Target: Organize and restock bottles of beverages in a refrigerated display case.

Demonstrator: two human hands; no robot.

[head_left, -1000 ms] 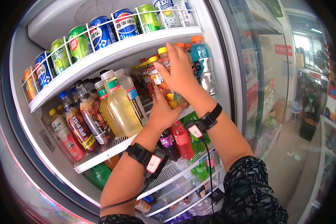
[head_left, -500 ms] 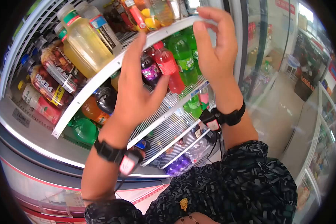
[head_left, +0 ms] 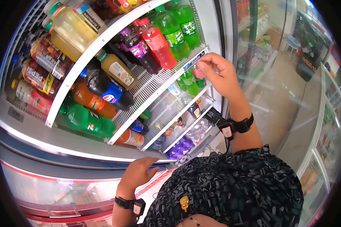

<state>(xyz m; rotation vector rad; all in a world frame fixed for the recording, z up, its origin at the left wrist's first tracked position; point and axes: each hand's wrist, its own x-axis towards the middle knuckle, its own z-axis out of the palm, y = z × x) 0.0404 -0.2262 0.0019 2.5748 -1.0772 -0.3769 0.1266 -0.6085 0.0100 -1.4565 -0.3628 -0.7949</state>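
My right hand point(head_left: 220, 75) is beside the right end of a shelf's price rail point(head_left: 195, 62). Its fingers are loosely curled, the thumb a little apart from them, and nothing shows between them. Lower down, my left hand point(head_left: 140, 172) hovers at the cooler's bottom edge, holding nothing, with thumb and fingers apart. On the shelf above the right hand stand green soda bottles point(head_left: 174, 38), a red drink bottle point(head_left: 158, 45) and a dark purple bottle point(head_left: 140, 53). Further left are a Pepsi bottle point(head_left: 108, 90), a 7UP bottle point(head_left: 89, 121) and a bottle of pale brown drink point(head_left: 117, 70).
Large pale yellow bottles point(head_left: 74, 26) and brown-labelled Pepsi bottles point(head_left: 39, 77) fill the upper left shelf. Purple packs point(head_left: 180, 147) lie at the bottom. A glass door point(head_left: 254, 49) is to the right, with a counter point(head_left: 314, 125) across the aisle.
My left hand has dropped from in front of the shelves to below the cooler's lower edge. My right hand has come down to the price rail, its fingers more curled. The view has shifted.
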